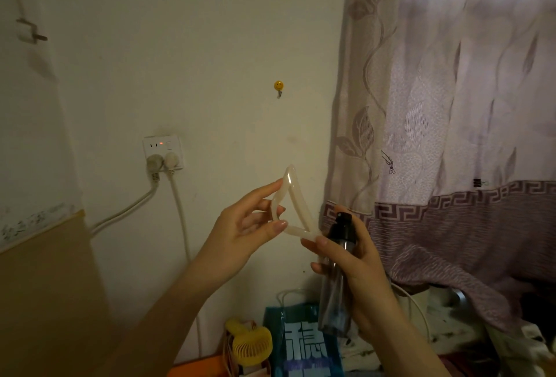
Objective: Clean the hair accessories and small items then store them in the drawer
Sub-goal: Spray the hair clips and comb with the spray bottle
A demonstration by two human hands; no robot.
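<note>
Your left hand [240,226] pinches the hair clip [288,205], long axis upright; your right hand [358,268], clamped round the spray bottle [337,280], points its nozzle leftward just beside it

2 bare forearms, no sleeves; left hand [240,226] and right hand [355,268] ringless.

Spray bottle [335,295] middle hidden under right hand [358,274] fingers; nozzle direction unclear. Hair clip [288,205] lower end hidden behind right fingertips. Blue bag [304,346] cut by bottom edge, print only partly legible. Yellow fan [251,343] base hidden. Orange item [198,369] cropped, unidentifiable. Clutter under curtain [451,135] too dark to tell.
</note>
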